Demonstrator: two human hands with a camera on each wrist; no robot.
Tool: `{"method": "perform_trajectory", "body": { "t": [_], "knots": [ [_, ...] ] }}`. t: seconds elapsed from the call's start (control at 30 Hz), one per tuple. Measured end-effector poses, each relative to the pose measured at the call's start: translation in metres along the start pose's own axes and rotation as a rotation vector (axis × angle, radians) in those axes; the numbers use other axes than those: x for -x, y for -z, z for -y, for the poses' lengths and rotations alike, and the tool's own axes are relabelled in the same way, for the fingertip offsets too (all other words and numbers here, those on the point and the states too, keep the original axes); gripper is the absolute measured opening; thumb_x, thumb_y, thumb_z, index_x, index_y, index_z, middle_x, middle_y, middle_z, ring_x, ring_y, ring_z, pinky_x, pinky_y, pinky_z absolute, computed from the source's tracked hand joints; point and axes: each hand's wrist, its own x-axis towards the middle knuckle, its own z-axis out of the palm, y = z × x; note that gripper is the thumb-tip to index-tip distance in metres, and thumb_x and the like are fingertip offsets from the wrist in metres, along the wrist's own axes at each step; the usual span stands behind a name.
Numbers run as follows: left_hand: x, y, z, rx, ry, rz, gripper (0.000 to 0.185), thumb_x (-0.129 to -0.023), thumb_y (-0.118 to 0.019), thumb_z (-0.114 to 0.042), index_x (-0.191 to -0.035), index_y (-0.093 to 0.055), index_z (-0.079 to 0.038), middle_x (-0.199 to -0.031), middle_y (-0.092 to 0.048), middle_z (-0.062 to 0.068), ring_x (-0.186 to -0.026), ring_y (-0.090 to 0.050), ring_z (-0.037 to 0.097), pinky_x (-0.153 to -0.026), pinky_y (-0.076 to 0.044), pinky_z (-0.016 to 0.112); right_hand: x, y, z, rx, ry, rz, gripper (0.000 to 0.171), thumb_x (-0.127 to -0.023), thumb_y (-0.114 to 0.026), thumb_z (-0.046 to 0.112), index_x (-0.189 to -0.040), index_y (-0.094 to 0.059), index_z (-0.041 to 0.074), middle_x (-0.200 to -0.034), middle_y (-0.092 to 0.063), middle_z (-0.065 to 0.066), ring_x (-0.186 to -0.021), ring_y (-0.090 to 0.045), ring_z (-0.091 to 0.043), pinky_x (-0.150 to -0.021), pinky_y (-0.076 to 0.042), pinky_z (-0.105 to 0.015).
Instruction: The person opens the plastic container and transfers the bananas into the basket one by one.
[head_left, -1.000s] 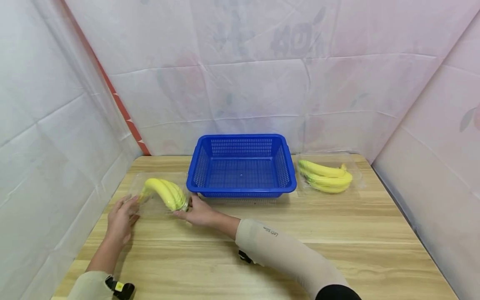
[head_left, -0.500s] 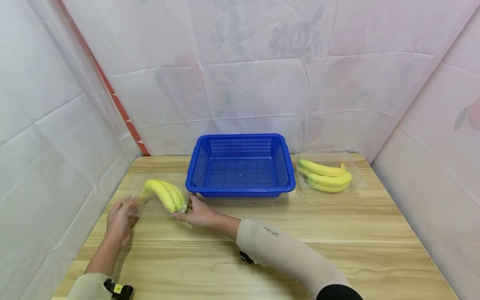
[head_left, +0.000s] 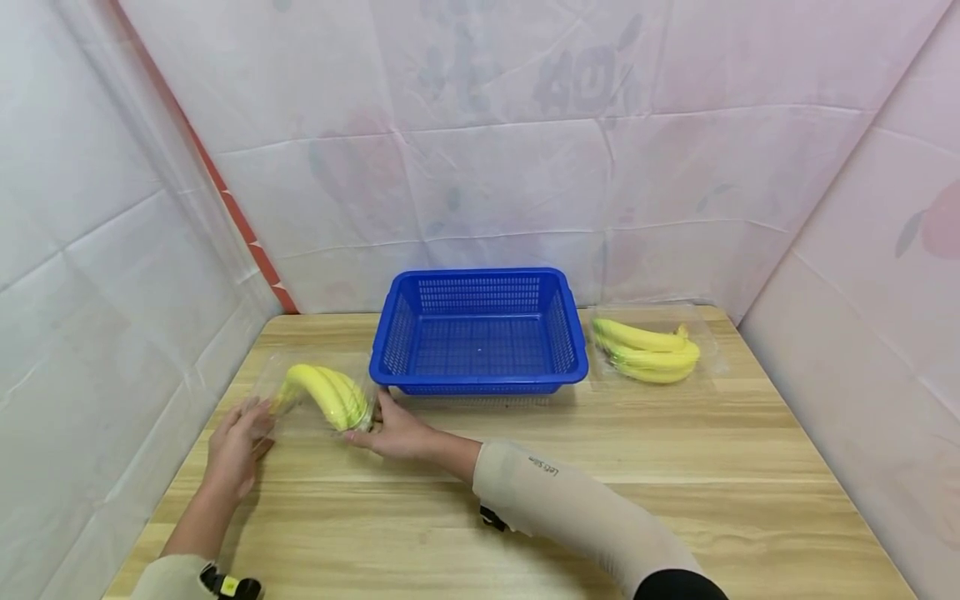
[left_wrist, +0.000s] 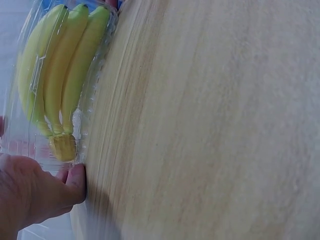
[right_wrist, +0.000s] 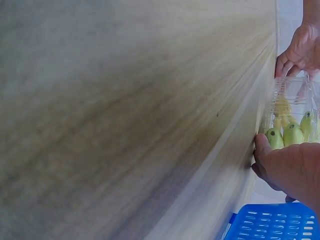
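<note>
Both hands grip a clear plastic clamshell of yellow bananas (head_left: 324,398) on the wooden table (head_left: 675,467), just beside the blue plastic basket (head_left: 480,333). Only the left wrist view shows the stem end against the left hand (head_left: 234,450); the right hand (head_left: 397,429) clasps the tip end, thumb raised.

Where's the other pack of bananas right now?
In the head view the second banana pack lies on the table's far right, just right of the blue basket, untouched.

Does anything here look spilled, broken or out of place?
Nothing stands out. Both hands, left hand and right hand, touch a clear pack of bananas beside the blue basket; a second banana pack lies flat on the table.
</note>
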Motion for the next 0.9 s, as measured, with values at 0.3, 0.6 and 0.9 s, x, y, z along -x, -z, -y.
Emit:
{"method": "perform_trajectory", "body": {
  "t": [0.3, 0.6, 0.9],
  "knots": [
    [0.004, 0.004, 0.002, 0.012, 0.005, 0.008, 0.044, -0.108, -0.061, -0.043, -0.147, -0.045, -0.028, -0.095, -0.063, -0.022, -0.119, -0.053, 0.003, -0.120, -0.039, 0.037, 0.006, -0.001, 0.000, 0.037, -0.010, 0.002, 0.112, -0.098, -0.077, 0.044, -0.174, 0.004, 0.026, -0.167, -0.046, -0.019, -0.152, -0.052, -0.027, -0.120, -0.049, -0.035],
    [0.008, 0.008, 0.002, 0.022, -0.012, 0.015, 0.034, -0.109, -0.061, -0.040, -0.138, -0.049, -0.026, -0.089, -0.065, -0.022, -0.106, -0.058, -0.002, -0.089, -0.052, 0.016, 0.009, -0.004, 0.000, -0.002, -0.010, 0.004, 0.117, -0.097, -0.078, 0.043, -0.172, 0.011, 0.031, -0.168, -0.045, -0.019, -0.152, -0.051, -0.026, -0.119, -0.049, -0.032],
    [0.009, 0.014, 0.003, -0.040, 0.002, 0.058, 0.036, -0.110, -0.057, -0.043, -0.141, -0.045, -0.029, -0.098, -0.061, -0.023, -0.115, -0.055, -0.001, -0.094, -0.049, 0.017, 0.018, -0.007, 0.003, 0.004, -0.018, -0.012, 0.121, -0.096, -0.079, 0.045, -0.171, 0.015, 0.029, -0.169, -0.042, -0.020, -0.151, -0.053, -0.028, -0.118, -0.051, -0.035]
  ]
}}
